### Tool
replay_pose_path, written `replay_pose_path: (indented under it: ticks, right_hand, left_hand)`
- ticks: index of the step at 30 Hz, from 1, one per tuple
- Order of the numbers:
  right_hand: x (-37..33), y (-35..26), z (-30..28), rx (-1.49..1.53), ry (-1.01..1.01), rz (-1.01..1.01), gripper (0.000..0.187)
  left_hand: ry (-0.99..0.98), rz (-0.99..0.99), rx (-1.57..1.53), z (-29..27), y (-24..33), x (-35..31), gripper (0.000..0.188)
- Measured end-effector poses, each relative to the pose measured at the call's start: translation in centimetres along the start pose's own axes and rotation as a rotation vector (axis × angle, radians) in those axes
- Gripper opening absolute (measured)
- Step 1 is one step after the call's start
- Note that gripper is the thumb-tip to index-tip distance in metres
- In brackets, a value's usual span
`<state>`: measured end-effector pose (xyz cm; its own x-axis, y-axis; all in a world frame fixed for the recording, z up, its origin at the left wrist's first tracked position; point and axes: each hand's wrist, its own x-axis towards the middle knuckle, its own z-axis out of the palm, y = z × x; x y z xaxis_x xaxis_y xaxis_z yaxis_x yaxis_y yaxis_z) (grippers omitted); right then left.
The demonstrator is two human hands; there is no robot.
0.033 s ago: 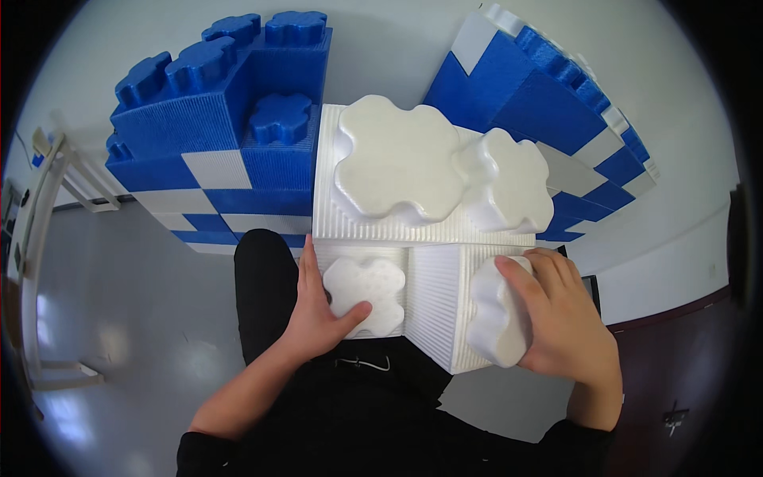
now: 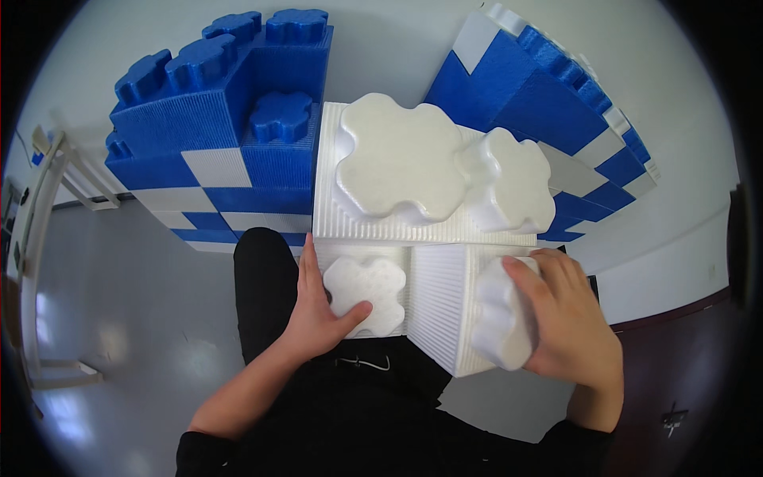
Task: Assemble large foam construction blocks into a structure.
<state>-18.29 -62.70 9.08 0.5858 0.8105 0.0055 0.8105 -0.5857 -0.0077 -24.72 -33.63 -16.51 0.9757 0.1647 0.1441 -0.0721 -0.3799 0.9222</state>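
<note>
My right hand [image 2: 576, 318] is closed round the wavy knob of a white ribbed foam building block [image 2: 439, 298], its thumb on top and its fingers over the far side. To its left sits a lower white foam block [image 2: 326, 253] with one flower-shaped knob [image 2: 366, 294]. My left hand [image 2: 318, 322] grips that lower block, thumb on the knob and fingers stretched along its left side. Beyond both lies a larger white block [image 2: 373, 229] bearing two wide knobs [image 2: 401, 159]. The underside of the right-hand block is hidden.
Stacked blue and white foam blocks [image 2: 175, 115] stand at the far left, and another stack [image 2: 517, 99] at the far right against the wall. A pale table frame [image 2: 36, 238] is at the left edge. My knee [image 2: 262, 270] is beside the lower block.
My right hand and the block in it have shifted very slightly to the right. My left hand stays in place.
</note>
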Motion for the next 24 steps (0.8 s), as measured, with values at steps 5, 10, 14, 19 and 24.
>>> replay_pose_path:
  ticks: [5, 10, 14, 19, 24]
  right_hand:
    - [-4.2, -2.0, -1.0, 0.008, 0.455, 0.049, 0.094]
    - [-4.3, -2.5, -3.8, 0.229, 0.473, -0.038, 0.088]
    - [-2.4, -4.5, -4.1, 0.101, 0.327, -0.103, 0.104]
    - [3.4, -6.3, -1.3, 0.176, 0.207, -0.236, 0.108]
    - [6.1, -8.2, -0.8, 0.132, 0.087, -0.266, 0.112]
  left_hand:
    - [-0.003, -0.011, -0.064, 0.3, 0.2, 0.6, 0.136]
    - [0.019, 0.043, -0.104, 0.3, -1.2, 0.3, 0.122]
    - [-0.068, -0.024, -0.629, -0.5, -0.7, 0.7, 0.098]
    - [-0.104, -0.230, -1.165, -1.3, -2.9, 0.2, 0.086]
    - [-0.163, -0.230, -1.240, -1.4, -2.9, 0.4, 0.090]
